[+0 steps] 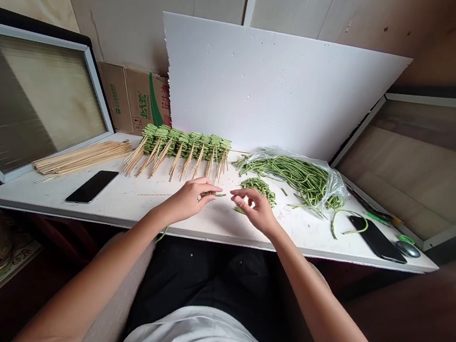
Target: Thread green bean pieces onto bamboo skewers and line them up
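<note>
At the far left of the worktop [132, 206], a framed pane [32, 102] leans outward, and bare skewers [84, 157] lie in a loose, flat heap beside it. Just in front of them, a phone [92, 186] rests face up at a slant. Behind, a carton [130, 98] stands against the wall. Next come the loaded skewers [186, 146], stacked in a row, their green ends toward the back and their bare sticks pointing forward. One thin stick [154, 195] lies alone nearer the front edge.

Around the middle, the person's left hand [192, 200] is above the worktop, grasping a bean [219, 195] between thumb and fingers, its tip pointing right. A green strand [162, 234] hangs by the front edge, under the left wrist. Across a narrow gap, the right hand [255, 208] is released, its fingers loosely curved and the thumb parted from them. Cut beans [259, 186] are piled just behind it, and a white board [274, 92] stands at the back.

Farther right, long beans [296, 174] spill from a clear bag [334, 188]. A curved bean [334, 223] reaches over a second phone [376, 239]; a grey disc [408, 250] sits near the right end.
</note>
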`<action>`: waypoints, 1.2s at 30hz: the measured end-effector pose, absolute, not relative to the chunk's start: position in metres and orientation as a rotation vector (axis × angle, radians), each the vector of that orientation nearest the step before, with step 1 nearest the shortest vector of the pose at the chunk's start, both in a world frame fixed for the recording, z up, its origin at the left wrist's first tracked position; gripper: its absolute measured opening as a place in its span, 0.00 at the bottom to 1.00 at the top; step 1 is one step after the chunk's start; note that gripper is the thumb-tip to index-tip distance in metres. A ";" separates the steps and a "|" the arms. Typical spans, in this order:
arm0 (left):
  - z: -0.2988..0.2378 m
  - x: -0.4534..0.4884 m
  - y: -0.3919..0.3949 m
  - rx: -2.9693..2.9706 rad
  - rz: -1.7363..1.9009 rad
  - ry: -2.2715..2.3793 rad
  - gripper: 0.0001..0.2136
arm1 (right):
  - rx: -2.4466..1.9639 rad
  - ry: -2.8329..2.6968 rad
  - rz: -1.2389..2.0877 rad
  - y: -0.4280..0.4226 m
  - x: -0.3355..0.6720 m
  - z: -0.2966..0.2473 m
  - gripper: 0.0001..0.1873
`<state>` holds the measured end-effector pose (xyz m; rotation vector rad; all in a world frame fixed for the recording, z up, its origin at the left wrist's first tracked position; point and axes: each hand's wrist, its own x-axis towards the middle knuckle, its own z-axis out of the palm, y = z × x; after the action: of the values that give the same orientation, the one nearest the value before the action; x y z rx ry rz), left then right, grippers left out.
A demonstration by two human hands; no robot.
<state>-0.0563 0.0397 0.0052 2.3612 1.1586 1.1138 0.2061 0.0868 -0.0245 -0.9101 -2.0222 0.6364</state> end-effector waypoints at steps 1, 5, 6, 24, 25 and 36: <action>0.005 -0.053 0.039 2.336 1.137 1.141 0.14 | -0.853 -2.029 0.665 0.080 0.201 -0.021 0.24; 0.006 -0.044 0.034 2.255 1.169 1.092 0.16 | -0.696 -1.976 0.605 0.067 0.189 -0.016 0.17; 0.007 -0.043 0.033 2.249 1.170 1.098 0.15 | -0.683 -1.947 0.581 0.067 0.190 -0.016 0.16; 0.019 -0.039 0.022 2.341 1.272 1.064 0.05 | -0.652 -1.943 0.559 0.049 0.181 -0.008 0.06; 0.019 -0.039 0.022 2.346 1.261 1.046 0.06 | -0.650 -1.948 0.569 0.049 0.180 -0.010 0.05; 0.019 -0.062 0.038 2.248 1.379 1.122 0.09 | -0.576 -1.915 0.534 0.055 0.191 0.002 0.12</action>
<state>-0.0620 0.0380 0.0186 2.2479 1.1219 1.3790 0.1912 0.0552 0.0017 -0.5759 -1.9150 0.5339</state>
